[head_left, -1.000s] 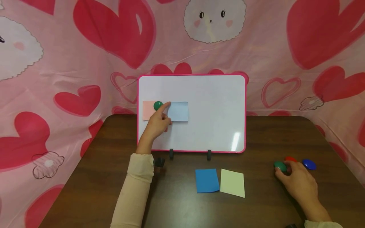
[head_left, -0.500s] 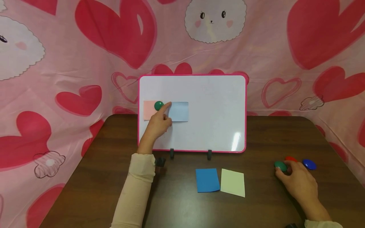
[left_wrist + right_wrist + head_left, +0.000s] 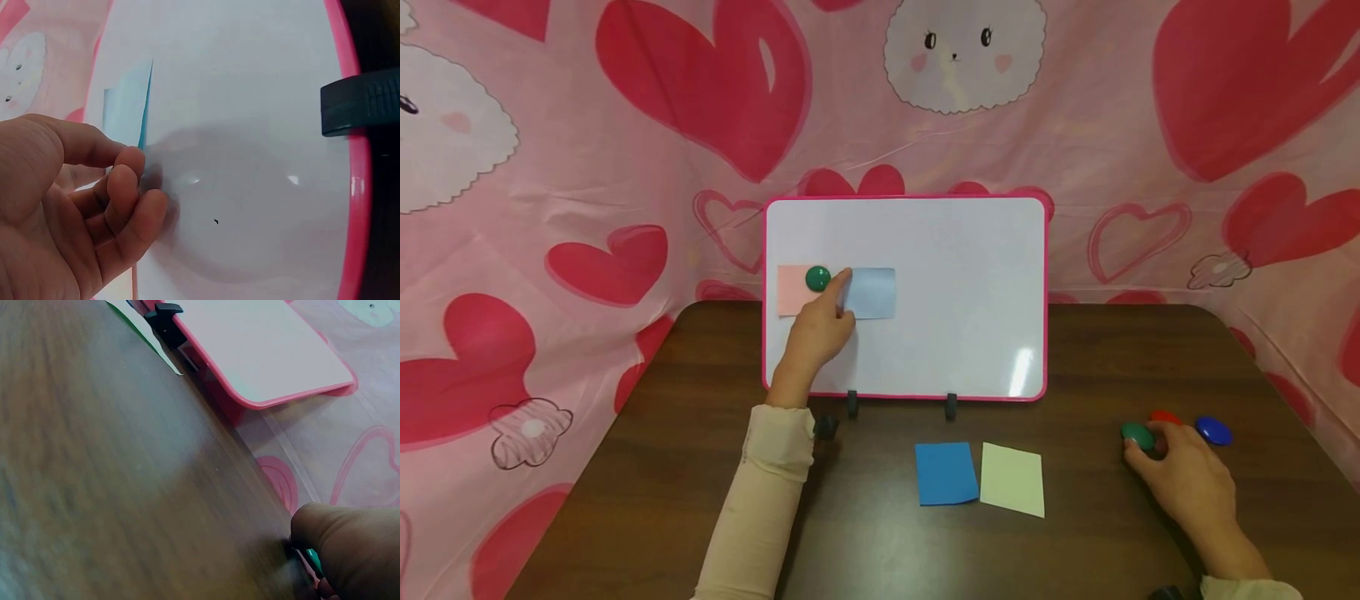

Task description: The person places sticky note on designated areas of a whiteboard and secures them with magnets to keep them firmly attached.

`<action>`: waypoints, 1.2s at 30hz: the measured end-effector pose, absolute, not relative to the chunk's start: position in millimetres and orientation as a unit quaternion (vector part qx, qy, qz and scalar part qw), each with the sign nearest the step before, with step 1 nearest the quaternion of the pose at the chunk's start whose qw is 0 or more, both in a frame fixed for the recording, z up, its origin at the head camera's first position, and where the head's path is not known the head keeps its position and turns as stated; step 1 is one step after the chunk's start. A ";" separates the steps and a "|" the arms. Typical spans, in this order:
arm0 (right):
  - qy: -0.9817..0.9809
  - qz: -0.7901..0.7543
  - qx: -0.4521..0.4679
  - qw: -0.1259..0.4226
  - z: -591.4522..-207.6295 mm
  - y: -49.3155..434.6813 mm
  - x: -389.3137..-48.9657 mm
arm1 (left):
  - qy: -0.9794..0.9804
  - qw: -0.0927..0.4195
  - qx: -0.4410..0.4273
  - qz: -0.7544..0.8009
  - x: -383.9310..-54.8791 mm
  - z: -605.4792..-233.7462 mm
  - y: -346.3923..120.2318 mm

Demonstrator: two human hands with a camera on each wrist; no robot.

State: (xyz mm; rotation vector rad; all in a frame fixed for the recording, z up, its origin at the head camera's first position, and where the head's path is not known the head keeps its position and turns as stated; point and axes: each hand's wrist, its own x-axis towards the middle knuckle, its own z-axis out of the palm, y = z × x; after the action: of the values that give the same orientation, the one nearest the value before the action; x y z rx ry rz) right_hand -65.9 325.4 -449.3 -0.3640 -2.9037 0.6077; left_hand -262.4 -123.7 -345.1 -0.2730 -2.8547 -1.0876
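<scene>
A white board [image 3: 970,292] with a pink frame stands upright on the table. My left hand [image 3: 820,332] reaches up to it, index fingertip at the upper left corner of a light blue sticky note [image 3: 874,293] and the other fingers bent. In the left wrist view the note [image 3: 128,103] has an edge standing off the board. Just left of that finger, a round green magnet [image 3: 817,278] sits on a pink sticky note [image 3: 793,292]. At the right, my right hand [image 3: 1191,479] grips another green magnet [image 3: 1138,437] between thumb and fingers, low over the table.
A red magnet [image 3: 1165,417] and a blue magnet [image 3: 1213,431] lie by the right hand. A darker blue sticky note [image 3: 946,473] and a pale green one [image 3: 1012,479] lie in front of the board. Dark clips [image 3: 951,406] hold its lower edge. A heart-patterned cloth [image 3: 1097,125] hangs behind.
My left hand has shifted slightly to the right, with its index finger still at the light blue note. The right hand stays where it was, on the green magnet.
</scene>
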 end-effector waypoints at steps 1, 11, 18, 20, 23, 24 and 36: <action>-0.969 0.203 -0.122 0.074 -449.1 325.5 -66.1 | -0.930 0.037 -0.089 -0.355 -262.5 -345.3 -123.6; -0.969 0.199 -0.122 0.077 -449.2 325.4 -66.4 | -0.936 0.031 -0.081 -0.342 -263.6 -345.0 -122.2; -0.969 0.199 -0.117 0.084 -449.7 324.7 -65.9 | -0.940 0.026 -0.070 -0.332 -264.8 -345.6 -118.5; -0.969 0.199 -0.117 0.082 -449.6 324.9 -65.9 | -0.943 0.032 -0.072 -0.323 -264.9 -346.1 -116.9; -0.970 0.199 -0.117 0.081 -449.6 325.2 -66.1 | -0.948 0.048 -0.077 -0.304 -264.3 -346.8 -114.9; -0.970 0.199 -0.117 0.081 -449.6 325.3 -66.2 | -0.950 0.055 -0.078 -0.297 -264.5 -347.3 -114.3; -0.969 0.198 -0.118 0.089 -449.0 324.2 -65.1 | -0.947 0.087 -0.081 -0.298 -265.2 -353.1 -108.3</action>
State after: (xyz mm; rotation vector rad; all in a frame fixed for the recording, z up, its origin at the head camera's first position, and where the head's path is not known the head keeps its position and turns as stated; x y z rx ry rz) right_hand -65.1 324.2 -449.0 -0.3509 -2.8838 0.5888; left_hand -265.2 -108.3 -353.1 -0.2401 -2.8209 -0.8865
